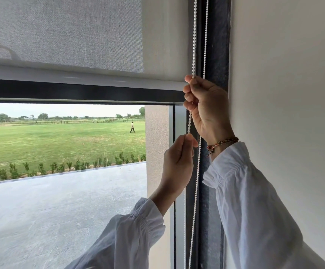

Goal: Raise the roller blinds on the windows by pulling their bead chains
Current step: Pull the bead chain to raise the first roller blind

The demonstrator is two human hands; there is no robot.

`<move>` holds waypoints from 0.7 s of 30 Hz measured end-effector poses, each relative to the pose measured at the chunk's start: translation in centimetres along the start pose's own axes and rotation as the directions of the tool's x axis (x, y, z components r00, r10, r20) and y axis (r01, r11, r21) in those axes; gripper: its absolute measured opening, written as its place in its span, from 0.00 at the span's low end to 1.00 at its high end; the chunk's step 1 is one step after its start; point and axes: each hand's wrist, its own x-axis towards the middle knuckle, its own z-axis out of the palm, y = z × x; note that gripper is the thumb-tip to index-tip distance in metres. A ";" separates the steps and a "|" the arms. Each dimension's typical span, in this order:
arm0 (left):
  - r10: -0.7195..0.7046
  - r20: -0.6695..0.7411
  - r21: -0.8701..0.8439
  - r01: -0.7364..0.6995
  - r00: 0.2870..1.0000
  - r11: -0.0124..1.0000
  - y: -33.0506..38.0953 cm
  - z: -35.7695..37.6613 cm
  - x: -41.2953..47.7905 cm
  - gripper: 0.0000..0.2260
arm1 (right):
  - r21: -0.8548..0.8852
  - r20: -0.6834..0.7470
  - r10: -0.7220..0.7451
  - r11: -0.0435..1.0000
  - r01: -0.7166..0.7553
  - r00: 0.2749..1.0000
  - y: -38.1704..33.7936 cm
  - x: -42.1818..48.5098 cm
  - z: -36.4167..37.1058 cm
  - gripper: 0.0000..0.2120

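Note:
A grey roller blind (64,33) covers the top of the window, and its pale bottom bar (80,76) hangs level with the dark frame bar. A white bead chain (194,35) hangs in two strands at the blind's right edge. My right hand (206,107) is closed around the nearer strand just under the bottom bar. Below it, my left hand (177,160) pinches the same strand between thumb and fingers. The far strand (197,171) runs down behind both hands beside the dark window frame (216,45).
A white wall (284,84) stands close on the right, touching my right sleeve. Through the glass lie a paved terrace (60,210), a low hedge and a green field where a distant person (132,127) walks.

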 end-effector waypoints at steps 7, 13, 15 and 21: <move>-0.132 0.047 0.093 0.127 0.990 0.987 -0.6 0.2 -0.4 0.13 | -0.095 -0.104 0.025 0.995 -0.035 0.994 0.9 0.1 -0.5 0.08; -0.096 -0.202 0.271 0.150 0.975 0.951 -0.4 -1.3 -0.2 0.21 | -0.686 -0.263 -0.254 0.727 0.005 0.931 2.4 -1.3 -0.8 0.23; -0.039 -0.283 0.280 0.122 0.958 0.952 0.5 -2.4 0.2 0.17 | -0.729 -0.230 -0.281 0.684 0.026 0.932 3.0 -2.0 0.0 0.24; 0.161 -0.403 0.382 0.005 0.901 0.924 5.5 -9.1 -0.3 0.08 | -0.565 -0.121 -0.123 0.825 0.034 0.985 5.5 -5.0 6.5 0.16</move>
